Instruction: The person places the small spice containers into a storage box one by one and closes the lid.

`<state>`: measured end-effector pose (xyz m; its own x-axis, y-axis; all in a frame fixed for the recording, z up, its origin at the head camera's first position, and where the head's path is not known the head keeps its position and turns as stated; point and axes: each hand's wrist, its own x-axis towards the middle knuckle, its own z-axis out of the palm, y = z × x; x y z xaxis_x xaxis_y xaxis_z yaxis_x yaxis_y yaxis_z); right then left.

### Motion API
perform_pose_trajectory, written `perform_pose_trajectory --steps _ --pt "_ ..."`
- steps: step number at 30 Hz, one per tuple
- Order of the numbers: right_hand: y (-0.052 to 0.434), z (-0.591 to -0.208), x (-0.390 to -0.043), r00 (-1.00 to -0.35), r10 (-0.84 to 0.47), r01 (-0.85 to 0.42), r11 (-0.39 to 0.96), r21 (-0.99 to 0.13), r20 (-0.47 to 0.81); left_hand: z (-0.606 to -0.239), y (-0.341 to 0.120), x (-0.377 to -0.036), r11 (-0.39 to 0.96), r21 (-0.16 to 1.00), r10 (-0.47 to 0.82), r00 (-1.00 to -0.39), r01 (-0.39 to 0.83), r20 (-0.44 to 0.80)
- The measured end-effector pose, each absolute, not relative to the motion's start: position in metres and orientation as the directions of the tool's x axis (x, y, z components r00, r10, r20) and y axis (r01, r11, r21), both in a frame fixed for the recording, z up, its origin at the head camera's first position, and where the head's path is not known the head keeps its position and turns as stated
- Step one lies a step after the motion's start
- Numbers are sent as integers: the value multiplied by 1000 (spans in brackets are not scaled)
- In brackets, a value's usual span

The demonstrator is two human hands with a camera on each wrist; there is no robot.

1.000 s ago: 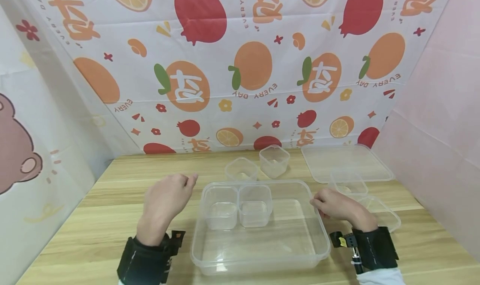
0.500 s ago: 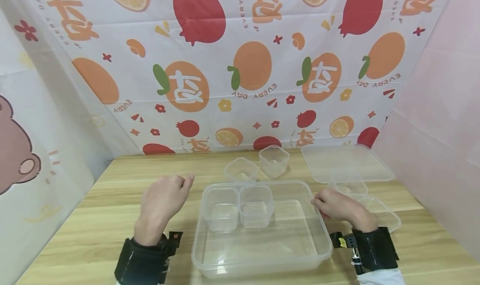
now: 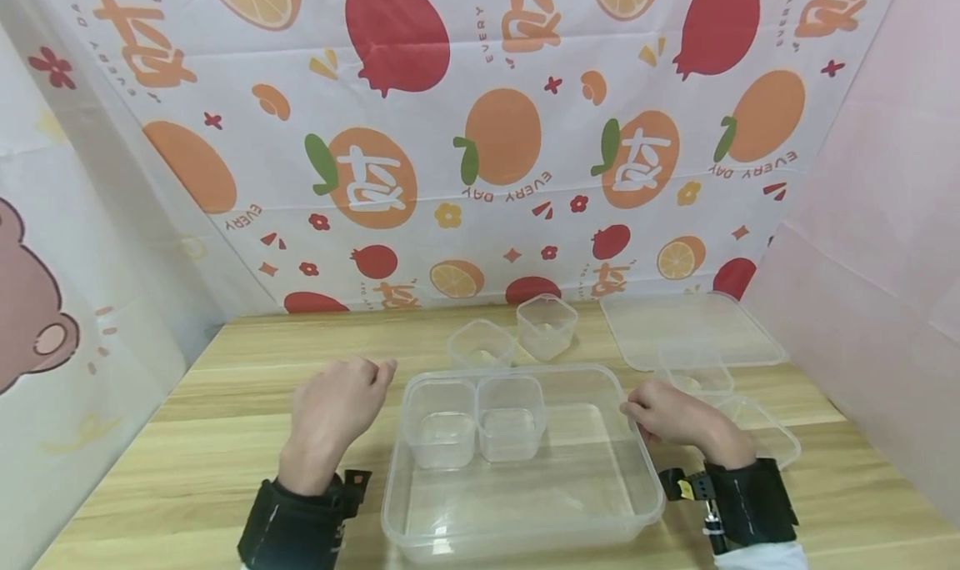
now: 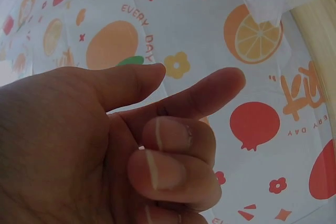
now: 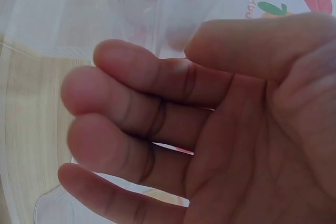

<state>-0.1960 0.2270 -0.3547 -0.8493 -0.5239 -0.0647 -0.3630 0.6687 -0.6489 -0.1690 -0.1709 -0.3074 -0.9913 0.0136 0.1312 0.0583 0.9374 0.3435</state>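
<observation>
A large clear plastic container (image 3: 517, 545) rests on the table before me, with two small clear cups (image 3: 442, 437), (image 3: 512, 432) side by side in its far left part. My right hand (image 3: 675, 416) is at the container's right rim, where thumb and index finger pinch the edge. In the right wrist view its other fingers (image 5: 100, 140) are loosely bent beside the wall. To the left of the container, my left hand (image 3: 333, 412) is raised and holds nothing. Its thumb and index finger extend while the others curl loosely in the left wrist view.
Behind the container stand two more small cups (image 3: 482, 345), (image 3: 547, 328). A large flat lid (image 3: 690, 328) lies at the back right. Nearer me, another small cup (image 3: 696, 370) and a clear piece (image 3: 772, 437) sit beyond my right hand. A printed cloth (image 3: 502, 245) borders the table's back.
The left hand shifts slightly left, then back right. The right hand keeps its place on the rim. The whole view tilts slightly; the cups and container otherwise look the same.
</observation>
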Motion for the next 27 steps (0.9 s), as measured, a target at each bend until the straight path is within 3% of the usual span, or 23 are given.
perform_pose_trajectory --steps 27 --pt "228 -355 -197 -859 -503 -329 687 -647 -97 -313 -167 -171 934 352 20 -993 59 115"
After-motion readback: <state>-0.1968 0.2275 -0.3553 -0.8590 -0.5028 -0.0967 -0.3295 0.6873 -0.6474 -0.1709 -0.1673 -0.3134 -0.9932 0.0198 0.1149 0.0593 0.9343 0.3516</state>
